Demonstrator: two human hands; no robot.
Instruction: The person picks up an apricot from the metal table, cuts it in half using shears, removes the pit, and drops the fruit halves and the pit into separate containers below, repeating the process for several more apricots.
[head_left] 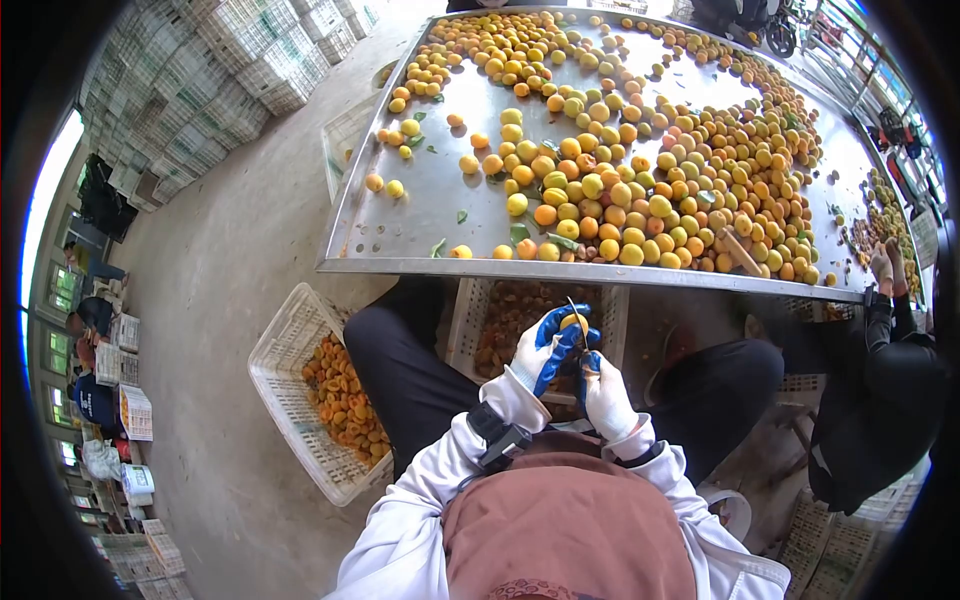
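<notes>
My left hand (552, 345), in a white and blue glove, is closed around a yellow-orange fruit (573, 322) above my lap. Close beside it on the right, my right hand (606, 393), gloved the same way, grips a knife (579, 318) whose thin blade points up against the fruit. Beneath both hands stands a crate (466, 325) with halved fruit in it, partly hidden by my hands and the table edge. To the left of my leg, a white crate (283, 385) holds many orange fruit halves (343, 398).
A metal table (400, 225) spreads in front, covered with loose fruit, leaves and a wooden piece (739, 252). Another person's hands (886, 266) are at its right edge. Stacked crates (180, 90) stand back left; people sit at far left. A white bucket (730, 510) is lower right.
</notes>
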